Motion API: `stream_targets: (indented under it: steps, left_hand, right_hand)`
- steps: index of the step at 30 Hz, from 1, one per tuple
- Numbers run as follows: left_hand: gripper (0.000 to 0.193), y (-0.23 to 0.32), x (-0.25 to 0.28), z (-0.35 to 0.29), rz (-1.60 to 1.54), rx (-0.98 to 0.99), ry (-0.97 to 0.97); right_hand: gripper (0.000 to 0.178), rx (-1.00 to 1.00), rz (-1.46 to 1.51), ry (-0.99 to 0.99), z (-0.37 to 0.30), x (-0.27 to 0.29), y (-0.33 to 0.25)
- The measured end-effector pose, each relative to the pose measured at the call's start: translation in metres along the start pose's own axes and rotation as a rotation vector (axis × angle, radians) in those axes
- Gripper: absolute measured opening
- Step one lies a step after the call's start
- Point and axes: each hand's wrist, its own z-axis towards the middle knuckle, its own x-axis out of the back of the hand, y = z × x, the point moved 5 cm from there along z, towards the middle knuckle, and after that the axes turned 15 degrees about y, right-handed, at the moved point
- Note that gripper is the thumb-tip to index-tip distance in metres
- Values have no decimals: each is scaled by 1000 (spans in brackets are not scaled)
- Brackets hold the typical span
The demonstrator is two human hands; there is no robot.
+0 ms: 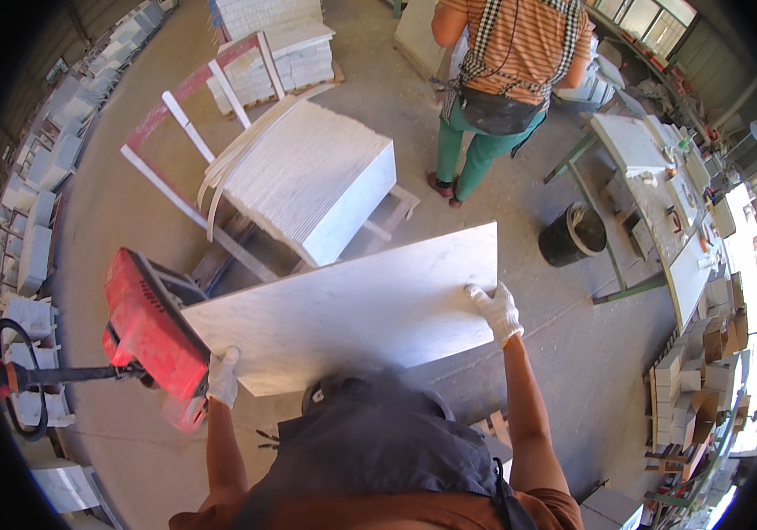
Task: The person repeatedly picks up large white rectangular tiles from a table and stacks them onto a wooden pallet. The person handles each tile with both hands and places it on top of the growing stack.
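A large rectangular white marble slab (352, 309) with faint grey veining is held up in front of my body, its right end higher in the picture. My left hand (224, 377), in a white glove, grips its lower left end, thumb on the near face. At the right end my right hand (496, 311), also gloved, grips the edge with the thumb on the face and fingers behind. Just beyond the slab stands a stack of similar slabs (308, 168) on edge, leaning on a wooden frame (188, 128).
A red pallet jack (153, 322) stands close on the left. Ahead, a person (506, 88) in green trousers faces away. A black bucket (564, 240) sits beside a green-legged worktable (630, 146) on the right. Stacked tiles (277, 57) stand at the back, boxes (683, 380) at far right.
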Motion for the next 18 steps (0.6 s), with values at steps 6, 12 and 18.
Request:
stream_targets:
  steps: [6, 12, 18]
  left_hand:
    - [46, 24, -107, 73, -101, -5, -104]
    - [52, 35, -172, 114, 15, -16, -108]
    - [47, 20, -235, 152, 159, 80, -12]
  right_hand:
    - [63, 72, -7, 36, 117, -16, -99]
    - [76, 46, -57, -48, 210, -34, -122]
    - [77, 78, -42, -167, 340, -62, -119]
